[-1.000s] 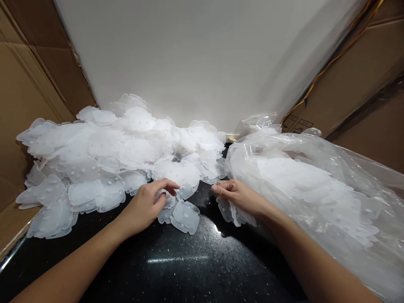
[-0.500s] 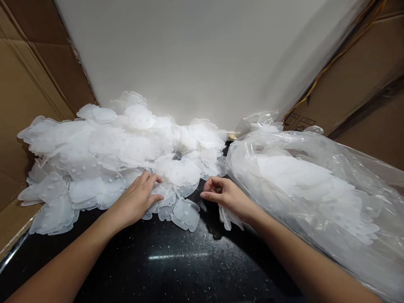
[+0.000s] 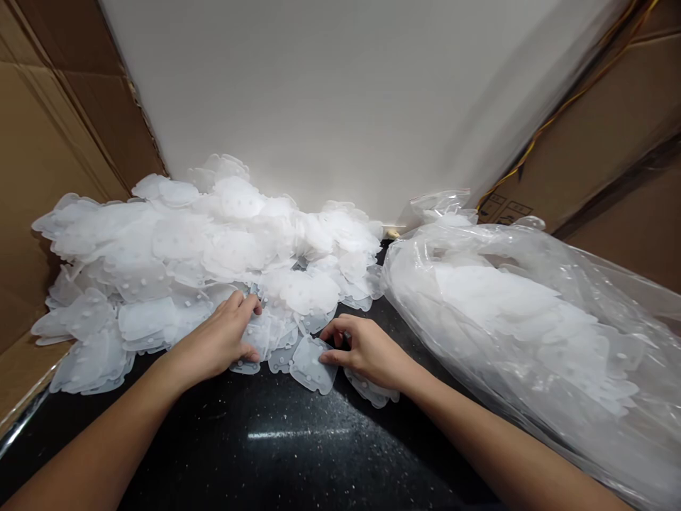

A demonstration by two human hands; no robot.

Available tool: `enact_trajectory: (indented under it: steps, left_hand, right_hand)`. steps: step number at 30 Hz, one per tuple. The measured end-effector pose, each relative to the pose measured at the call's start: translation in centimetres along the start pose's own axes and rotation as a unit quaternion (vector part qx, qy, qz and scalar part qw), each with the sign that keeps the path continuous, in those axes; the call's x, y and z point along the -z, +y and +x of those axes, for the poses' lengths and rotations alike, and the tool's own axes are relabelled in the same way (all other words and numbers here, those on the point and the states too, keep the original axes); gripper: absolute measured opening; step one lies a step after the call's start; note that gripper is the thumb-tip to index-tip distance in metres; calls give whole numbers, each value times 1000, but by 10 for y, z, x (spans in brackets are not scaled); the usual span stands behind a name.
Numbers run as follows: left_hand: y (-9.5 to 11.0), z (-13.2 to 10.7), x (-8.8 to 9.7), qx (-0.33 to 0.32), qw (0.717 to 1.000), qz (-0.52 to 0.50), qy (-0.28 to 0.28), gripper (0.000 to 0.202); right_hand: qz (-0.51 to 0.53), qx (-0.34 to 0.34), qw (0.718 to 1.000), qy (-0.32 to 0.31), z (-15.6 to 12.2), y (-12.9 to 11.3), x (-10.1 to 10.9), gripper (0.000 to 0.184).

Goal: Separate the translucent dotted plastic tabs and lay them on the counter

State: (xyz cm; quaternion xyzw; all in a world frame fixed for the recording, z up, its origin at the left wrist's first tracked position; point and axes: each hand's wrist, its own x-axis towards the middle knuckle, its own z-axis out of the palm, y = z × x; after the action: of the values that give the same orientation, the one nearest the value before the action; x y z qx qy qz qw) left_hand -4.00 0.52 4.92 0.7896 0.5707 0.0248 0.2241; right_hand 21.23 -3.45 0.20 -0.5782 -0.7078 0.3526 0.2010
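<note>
A big heap of translucent white plastic pieces point(image 3: 186, 248) with small studs lies on the black speckled counter point(image 3: 298, 454). My left hand point(image 3: 216, 344) rests on the heap's front edge, fingers on several pieces and thumb under one. My right hand point(image 3: 367, 351) holds a small stack of the same pieces point(image 3: 372, 390) under its palm. Its thumb and forefinger pinch the edge of a loose piece point(image 3: 311, 365) lying flat on the counter.
A clear plastic bag point(image 3: 521, 312) stuffed with more white pieces lies at the right. Cardboard boxes stand at the left point(image 3: 47, 142) and right point(image 3: 611, 128). A white wall point(image 3: 330, 106) closes the back. A yellow cable point(image 3: 537, 135) runs along the right box.
My right hand has moved left from the bag's edge to the loose piece, carrying its stack along. My left hand has slid down onto the heap's front pieces.
</note>
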Motion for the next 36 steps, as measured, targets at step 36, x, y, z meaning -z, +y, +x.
enact_trajectory:
  steps: [36]
  left_hand:
    - [32,1,-18,-103,935,-332,75,30]
  right_hand:
    - [196,113,974,-8,-4,18,26,21]
